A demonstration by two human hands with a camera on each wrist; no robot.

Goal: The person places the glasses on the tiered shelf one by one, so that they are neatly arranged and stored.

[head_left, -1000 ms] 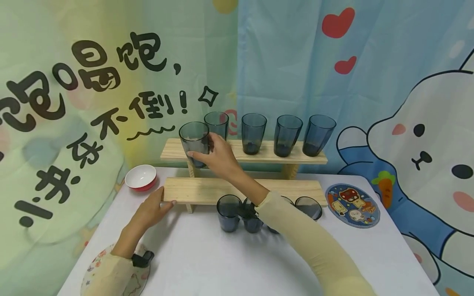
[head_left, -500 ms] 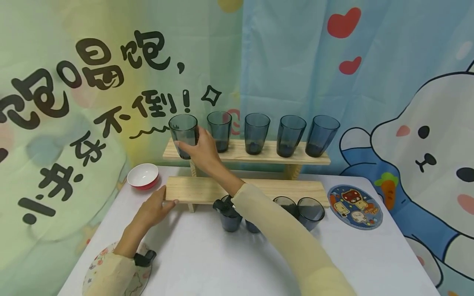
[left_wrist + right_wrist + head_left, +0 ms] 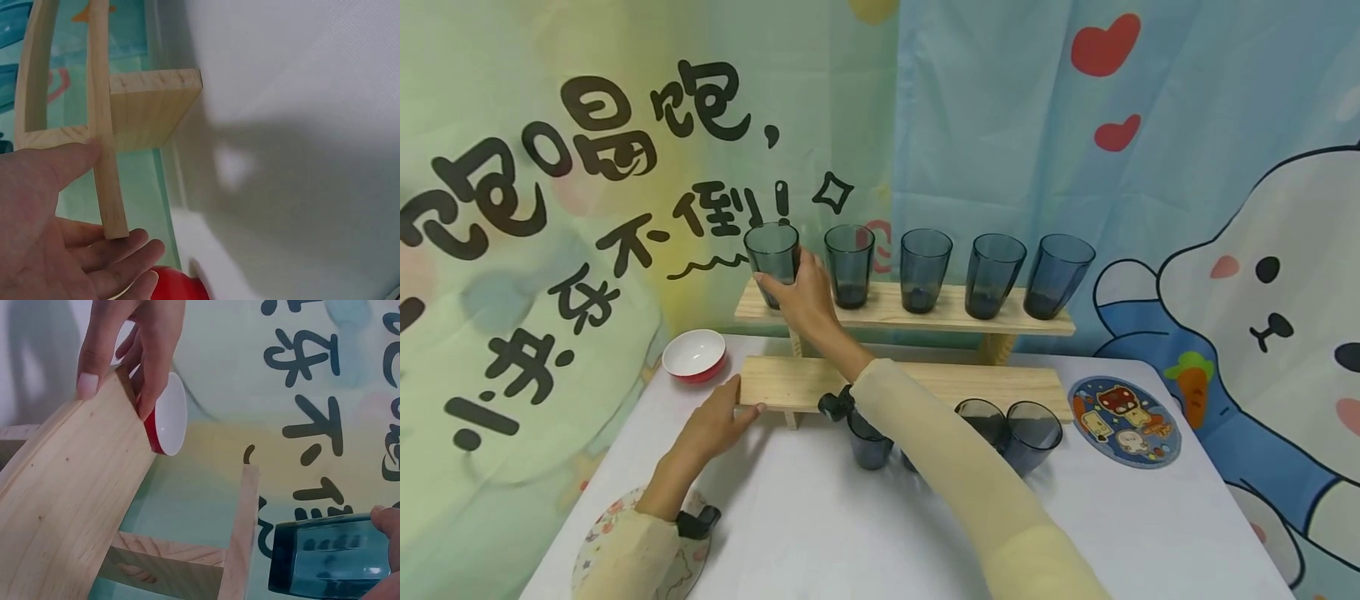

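Observation:
My right hand (image 3: 805,296) grips a blue-grey glass tumbler (image 3: 771,250) by its side, upright at the left end of the upper board (image 3: 880,308) of a two-step wooden rack. In the right wrist view the tumbler (image 3: 331,556) lies very close to that board; whether its base touches is unclear. Several matching tumblers (image 3: 927,267) stand in a row to its right. My left hand (image 3: 715,421) holds the left end of the lower board (image 3: 782,383). In the left wrist view its thumb lies on one face of the board (image 3: 111,194), its fingers around the end.
More tumblers (image 3: 1033,433) stand on the white table (image 3: 820,533) before the rack, partly hidden by my right sleeve. A red-and-white bowl (image 3: 694,354) sits left of the rack. Right of it lies a round blue mat (image 3: 1123,421); a patterned round mat (image 3: 696,554) lies under my left forearm.
My right hand has carried the tumbler left and slightly back, to the upper board's left end. My left hand stays on the lower board. The view has shifted slightly.

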